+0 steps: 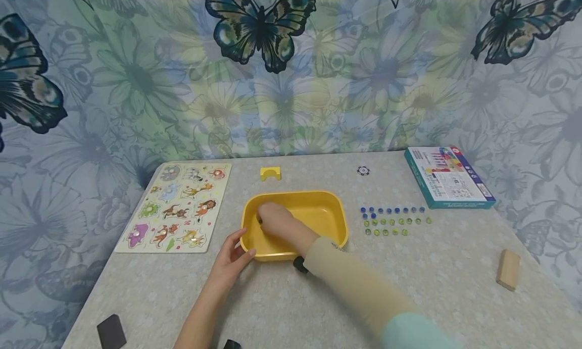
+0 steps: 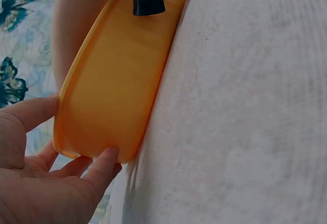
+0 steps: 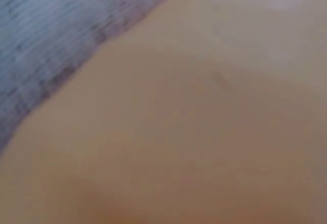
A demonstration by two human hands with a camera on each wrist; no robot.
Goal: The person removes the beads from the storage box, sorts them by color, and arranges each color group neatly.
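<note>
A yellow plastic basin [image 1: 313, 207] stands in the middle of the table. My left hand [image 1: 230, 260] holds its near left corner; in the left wrist view the thumb and fingers [image 2: 104, 168] grip that end wall. Inside the basin, toward its left end, my right hand [image 1: 277, 220] reaches down with curled fingers. A small dark piece [image 1: 260, 220] shows at those fingertips, its kind too small to tell. Blurred yellow basin [image 3: 179, 122] fills most of the right wrist view. To the right of the basin lie rows of blue beads [image 1: 381, 211] and green beads [image 1: 385, 232].
An animal puzzle board [image 1: 182, 202] lies at left. Behind the basin are a yellow arch block [image 1: 270, 173] and a small patterned disc [image 1: 363, 170]. A game box [image 1: 447, 180] is at back right, a wooden block [image 1: 508, 269] at right, a dark rectangle [image 1: 111, 331] at front left.
</note>
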